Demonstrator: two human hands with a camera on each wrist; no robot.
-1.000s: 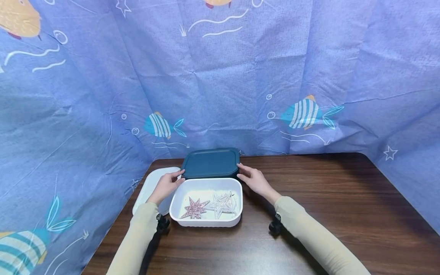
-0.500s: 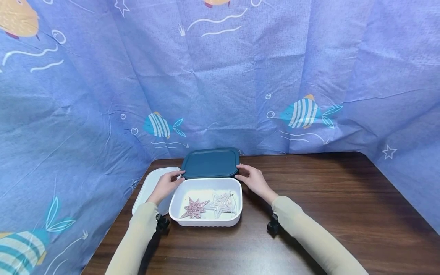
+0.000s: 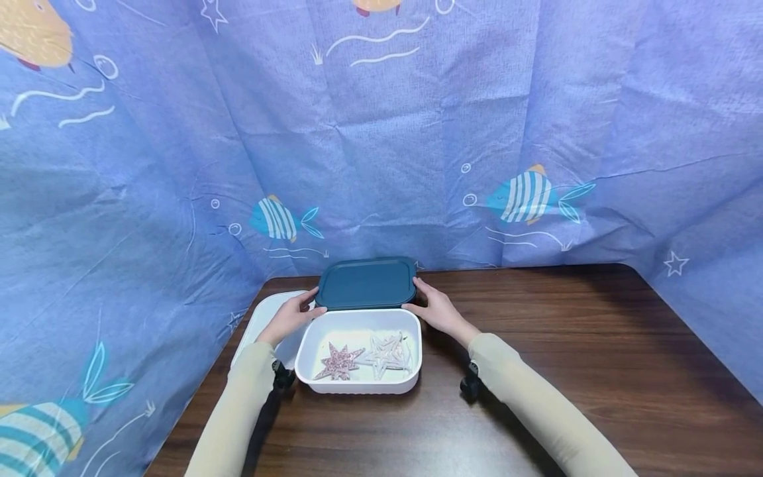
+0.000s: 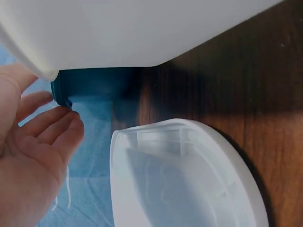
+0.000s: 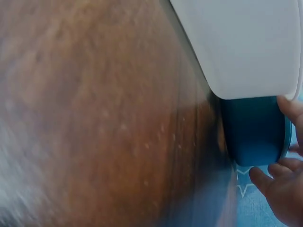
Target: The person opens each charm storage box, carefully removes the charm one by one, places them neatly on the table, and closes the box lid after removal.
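A dark blue lidded box lies at the table's far edge, behind a white container. My left hand grips the box's left near corner, fingers at its side and thumb at its front. At the right near corner, my right hand holds it likewise; its thumb shows in the right wrist view. The left wrist view shows the left fingers bent against the blue rim, with the thumb tip hidden by the white container. Inside that container lie a pink glitter star and a whitish star ornament.
A white lid lies on the table beneath my left forearm, inner side up in the left wrist view. Bare brown tabletop stretches to the right. A blue cloth with fish prints hangs behind and at the left.
Both hands have shifted their fingers slightly on the blue box: the fingers reach further along its sides and the thumbs have moved inward along its front. The containers have stayed in place.
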